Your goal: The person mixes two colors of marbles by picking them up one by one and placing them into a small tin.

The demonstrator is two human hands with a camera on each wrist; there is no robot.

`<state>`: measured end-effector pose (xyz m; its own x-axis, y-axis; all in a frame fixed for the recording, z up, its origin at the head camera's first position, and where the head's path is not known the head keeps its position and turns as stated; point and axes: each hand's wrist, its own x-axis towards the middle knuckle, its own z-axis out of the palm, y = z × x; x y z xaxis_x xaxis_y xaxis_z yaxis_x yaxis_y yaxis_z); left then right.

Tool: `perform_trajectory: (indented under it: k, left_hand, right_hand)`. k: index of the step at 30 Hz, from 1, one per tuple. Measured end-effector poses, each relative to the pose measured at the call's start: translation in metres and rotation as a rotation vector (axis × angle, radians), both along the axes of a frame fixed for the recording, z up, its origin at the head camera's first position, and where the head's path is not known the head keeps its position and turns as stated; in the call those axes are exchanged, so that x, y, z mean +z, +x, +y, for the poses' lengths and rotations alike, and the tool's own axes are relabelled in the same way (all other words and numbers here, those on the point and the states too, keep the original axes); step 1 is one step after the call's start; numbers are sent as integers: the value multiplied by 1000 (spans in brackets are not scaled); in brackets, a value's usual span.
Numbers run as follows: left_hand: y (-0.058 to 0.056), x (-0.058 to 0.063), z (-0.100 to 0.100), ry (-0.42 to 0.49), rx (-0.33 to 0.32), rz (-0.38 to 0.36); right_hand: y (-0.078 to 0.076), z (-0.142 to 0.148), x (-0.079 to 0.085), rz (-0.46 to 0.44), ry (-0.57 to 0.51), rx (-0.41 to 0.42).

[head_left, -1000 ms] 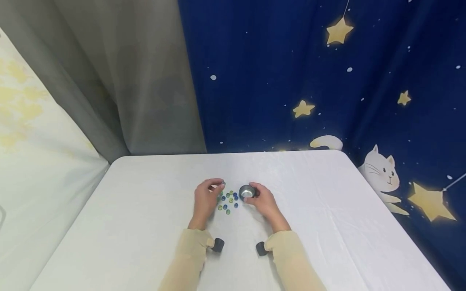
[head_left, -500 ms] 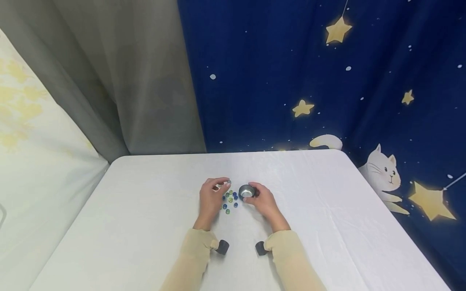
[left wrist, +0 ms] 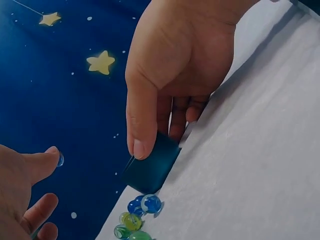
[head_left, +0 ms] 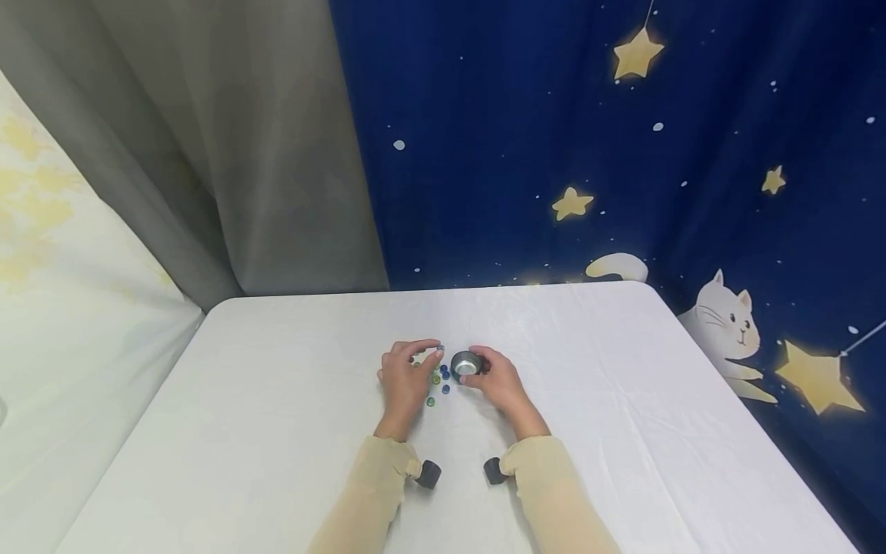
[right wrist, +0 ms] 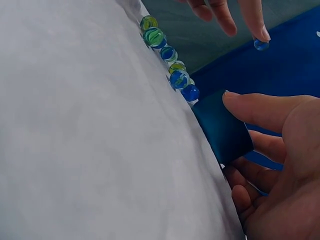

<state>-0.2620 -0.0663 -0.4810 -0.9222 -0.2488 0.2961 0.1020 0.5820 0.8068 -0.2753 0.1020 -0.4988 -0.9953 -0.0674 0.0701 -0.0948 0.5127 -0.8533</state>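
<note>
My left hand (head_left: 404,381) pinches a bluish glass marble (right wrist: 261,45) between thumb and finger, held above the table to the left of a small round metal cup (head_left: 454,369). The cup looks dark teal from the side in both wrist views and stands upright. My right hand (head_left: 504,382) grips it from the right, thumb on the near side. Blue, green and yellow marbles (right wrist: 154,37) lie on the cloth between the left hand and the cup. In the head view, the left hand covers some of them.
A white cloth covers the table (head_left: 277,431). Dark wrist cameras (head_left: 428,475) sit at both cuffs. Behind the table's far edge hang a grey curtain (head_left: 291,154) and a blue curtain (head_left: 498,154) with stars and a cat.
My left hand has moved to the right, closer to the cup, with the marble pinched throughout, and now hides more marbles. The right hand and the cup stay nearly still.
</note>
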Motion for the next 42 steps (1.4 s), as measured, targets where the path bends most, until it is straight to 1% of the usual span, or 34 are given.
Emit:
perform_trajectory:
  k: [6, 14, 20, 23, 27, 29, 33, 37, 42]
  left_hand:
    - [1, 1, 4, -4, -4, -18]
    - [0, -2, 10, 5, -50, 32]
    - [0, -5, 15, -15, -65, 26]
    - [2, -7, 16, -14, -88, 41]
    - [3, -7, 16, -19, -124, 43]
    - [3, -5, 14, -32, -129, 33]
    - [2, 0, 8, -31, -126, 17]
    - [0, 3, 1, -7, -137, -1]
    - [-2, 4, -11, 44, -174, -50]
  right_hand:
    - [0, -1, 1, -5, 4, 2]
    - [-1, 1, 1, 21, -2, 17]
    - [1, 2, 1, 24, 1, 21]
    - [2, 1, 1, 19, 2, 24]
    - [2, 0, 0, 13, 0, 21]
    - [2, 0, 0, 14, 2, 20]
    - [1, 0, 0, 30, 3, 23]
    - [0, 0, -1, 32, 7, 22]
    - [0, -1, -2, 8, 7, 10]
